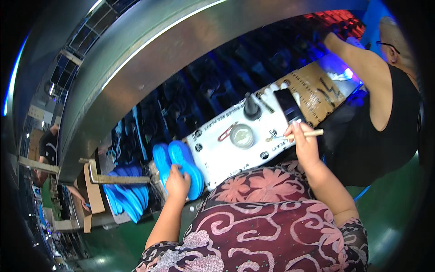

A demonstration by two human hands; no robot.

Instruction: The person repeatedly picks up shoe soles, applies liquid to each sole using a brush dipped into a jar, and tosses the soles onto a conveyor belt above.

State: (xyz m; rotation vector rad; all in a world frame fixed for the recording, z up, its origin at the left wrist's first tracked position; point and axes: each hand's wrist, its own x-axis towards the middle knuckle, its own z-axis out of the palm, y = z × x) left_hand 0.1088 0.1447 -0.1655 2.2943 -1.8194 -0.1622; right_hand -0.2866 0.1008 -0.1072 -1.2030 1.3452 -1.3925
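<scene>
At our bench, our left hand [177, 183] grips two blue soles [179, 167] at the white board's [226, 156] edge; our right hand [302, 141] pinches a brush [308, 133]. We judge the soles could slip off, being only half supported. Beyond runs a dark conveyor [235, 77] under a steel hood [149, 54]; the floor [389, 213] is green.

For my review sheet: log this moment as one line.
left hand: grips pair of blue shoes | right hand: holds thin stick over white board | nearby: blue soles stacked
</scene>
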